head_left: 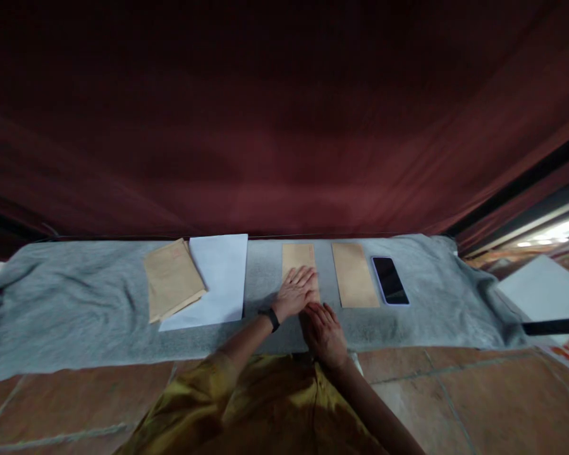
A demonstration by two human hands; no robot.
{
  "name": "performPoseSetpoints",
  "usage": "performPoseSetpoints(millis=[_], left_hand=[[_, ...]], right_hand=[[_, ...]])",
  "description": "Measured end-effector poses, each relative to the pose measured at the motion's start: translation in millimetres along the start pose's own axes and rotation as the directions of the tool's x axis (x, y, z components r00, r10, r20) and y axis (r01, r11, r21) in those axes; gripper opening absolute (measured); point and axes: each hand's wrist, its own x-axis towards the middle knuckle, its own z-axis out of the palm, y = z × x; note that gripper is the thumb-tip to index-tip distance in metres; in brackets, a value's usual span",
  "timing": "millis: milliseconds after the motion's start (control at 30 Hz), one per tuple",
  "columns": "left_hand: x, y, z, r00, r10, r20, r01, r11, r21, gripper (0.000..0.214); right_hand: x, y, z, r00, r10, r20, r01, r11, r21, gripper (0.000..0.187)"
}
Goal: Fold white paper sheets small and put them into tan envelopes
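A brown paper envelope (298,254) lies on the grey cloth in front of me, its near part covered by my hands. My left hand (295,291) rests flat on it with the fingers stretched out; a dark band is on that wrist. Just nearer to me, my right hand (325,332) lies against the envelope's near end, fingers extended and close to my left fingertips. To the right is a second brown envelope (355,275), lying flat and untouched.
Grey cloth (95,303) covers the long narrow surface. On the left, several brown envelopes (173,278) overlap white paper (225,272). A phone (391,281) lies at right. Dark red fabric (284,158) rises behind. A white panel (545,287) stands far right above the tiled floor.
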Motion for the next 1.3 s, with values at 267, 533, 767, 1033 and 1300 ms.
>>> performPoseSetpoints(millis=[267,533,767,1033,1300], left_hand=[[-68.6,17.3,-3.8,0.999,0.048,-0.017,-0.048,0.999,-0.008,0.053],[-103.5,40.5,0.4,0.998,-0.057,-0.039,0.058,0.997,0.047,0.060],[-106.2,45.6,0.3,0.994,-0.089,-0.059,0.091,0.995,0.030,0.059],[-106.6,44.5,0.7,0.988,-0.080,-0.130,0.089,0.994,0.060,0.058],[-105.7,41.4,-0.5,0.976,-0.031,-0.214,0.052,0.994,0.093,0.058]], right_hand=[[-0.9,2.4,0.1,1.000,0.018,-0.022,-0.016,0.996,0.089,0.039],[4.7,14.9,9.9,0.946,0.268,-0.185,-0.261,0.963,0.060,0.045],[23.6,4.3,11.5,0.869,0.475,-0.141,-0.444,0.872,0.206,0.037],[36.4,1.4,13.8,0.745,0.666,0.026,-0.519,0.555,0.650,0.035],[42.7,7.0,14.0,0.656,0.752,0.065,-0.455,0.326,0.829,0.038]])
